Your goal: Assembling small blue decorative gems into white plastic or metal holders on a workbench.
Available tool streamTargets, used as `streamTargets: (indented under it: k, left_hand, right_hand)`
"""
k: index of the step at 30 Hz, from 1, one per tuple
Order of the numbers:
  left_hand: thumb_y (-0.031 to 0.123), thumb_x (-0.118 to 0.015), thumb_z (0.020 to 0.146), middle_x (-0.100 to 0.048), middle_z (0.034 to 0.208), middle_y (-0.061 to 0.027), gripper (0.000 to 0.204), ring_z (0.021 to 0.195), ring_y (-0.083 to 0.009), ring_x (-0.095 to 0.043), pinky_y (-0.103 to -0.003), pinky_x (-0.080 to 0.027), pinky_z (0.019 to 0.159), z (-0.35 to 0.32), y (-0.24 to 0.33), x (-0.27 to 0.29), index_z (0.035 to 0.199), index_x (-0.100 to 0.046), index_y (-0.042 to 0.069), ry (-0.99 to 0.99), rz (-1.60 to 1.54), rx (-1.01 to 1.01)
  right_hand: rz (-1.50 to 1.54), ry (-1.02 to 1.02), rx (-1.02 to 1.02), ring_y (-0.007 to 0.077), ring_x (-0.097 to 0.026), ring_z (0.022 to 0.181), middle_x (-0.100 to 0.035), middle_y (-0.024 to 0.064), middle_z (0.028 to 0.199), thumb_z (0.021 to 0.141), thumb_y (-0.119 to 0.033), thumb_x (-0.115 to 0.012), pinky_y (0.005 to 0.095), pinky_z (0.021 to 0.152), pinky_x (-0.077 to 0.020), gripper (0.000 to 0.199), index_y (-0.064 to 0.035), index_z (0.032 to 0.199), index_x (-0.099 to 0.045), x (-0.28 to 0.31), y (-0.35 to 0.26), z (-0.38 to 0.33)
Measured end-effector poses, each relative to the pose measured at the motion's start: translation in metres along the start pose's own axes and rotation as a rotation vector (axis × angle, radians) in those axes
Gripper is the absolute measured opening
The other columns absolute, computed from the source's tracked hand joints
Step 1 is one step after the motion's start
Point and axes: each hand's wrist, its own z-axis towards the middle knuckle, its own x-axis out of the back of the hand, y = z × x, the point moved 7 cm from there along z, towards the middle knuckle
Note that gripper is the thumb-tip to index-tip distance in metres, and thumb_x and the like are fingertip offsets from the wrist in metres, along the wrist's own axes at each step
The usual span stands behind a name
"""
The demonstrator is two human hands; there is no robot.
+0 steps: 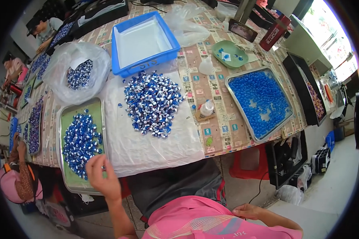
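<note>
My left hand (103,177) is over the near right edge of a metal-rimmed tray with a green bottom (92,108). Its fingers are bent together in a pinch; whatever is between them is too small or hidden to name. Small glossy blue-and-white beads (77,145) lie heaped in that tray. To its right, a larger pile of similar beads (153,105) spreads over a white sheet (155,153). My right hand (246,211) is low against my pink shirt (195,217), away from the table, its fingers curled and partly hidden.
A blue plastic bin (173,55) stands behind the pile, beside a clear bag (54,75) of beads. A metal tray (260,139) of clear blue beads, a green dish (218,47), a small bottle (206,108) and a red flask (275,32) are rightward. Other people work at left.
</note>
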Motion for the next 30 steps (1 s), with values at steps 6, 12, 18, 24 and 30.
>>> streamTargets:
  k: [6,12,18,24,30]
  left_hand:
    - [-0.009,-0.067,0.078,-0.063,0.099,-0.0116,0.021,0.088,-0.0256,-0.062,-0.032,-0.051,0.075,-0.009,0.038,-0.052,0.097,-0.069,0.0,-0.222,-0.284,-0.086]
    - [-0.007,-0.066,0.079,-0.064,0.099,-0.0081,0.019,0.085,-0.019,-0.061,-0.027,-0.047,0.061,0.003,0.032,-0.077,0.096,-0.07,0.003,-0.227,-0.377,-0.098]
    - [-0.007,-0.066,0.08,-0.063,0.099,-0.0078,0.02,0.084,-0.0188,-0.061,-0.026,-0.047,0.063,0.008,0.025,-0.092,0.097,-0.069,0.003,-0.217,-0.341,-0.104]
    - [-0.007,-0.064,0.08,-0.063,0.101,-0.0076,0.02,0.084,-0.0179,-0.061,-0.026,-0.047,0.062,0.021,0.023,-0.103,0.098,-0.069,0.002,-0.202,-0.302,-0.101]
    - [-0.007,-0.064,0.081,-0.062,0.101,-0.0069,0.021,0.083,-0.0157,-0.06,-0.025,-0.047,0.062,0.025,0.019,-0.109,0.099,-0.069,0.002,-0.19,-0.277,-0.074]
  right_hand:
    - [-0.202,-0.01,0.191,0.0084,-0.06,0.083,-0.066,-0.0002,0.094,0.098,-0.044,-0.057,0.0257,0.074,-0.0506,0.045,-0.0049,0.116,-0.067,-0.001,0.009,0.028]
    - [-0.16,-0.241,0.073,0.0074,-0.058,0.087,-0.066,-0.0012,0.093,0.098,-0.049,-0.055,0.0267,0.076,-0.0499,0.048,-0.0067,0.118,-0.066,0.003,0.026,0.039]
    - [-0.208,-0.008,0.162,0.0112,-0.061,0.098,-0.068,0.0007,0.098,0.099,-0.048,-0.052,0.0265,0.089,-0.05,0.05,-0.0073,0.128,-0.061,-0.002,-0.003,0.033]
    - [-0.038,-0.289,0.082,0.0044,-0.053,0.071,-0.061,-0.0047,0.082,0.099,-0.041,-0.057,0.0223,0.062,-0.0424,0.042,-0.0064,0.121,-0.063,0.019,0.03,0.047]
    - [-0.276,-0.26,0.119,0.0044,-0.044,0.059,-0.052,-0.0056,0.066,0.096,-0.044,-0.06,0.023,0.051,-0.0326,0.04,-0.0056,0.093,-0.069,0.035,0.04,0.066]
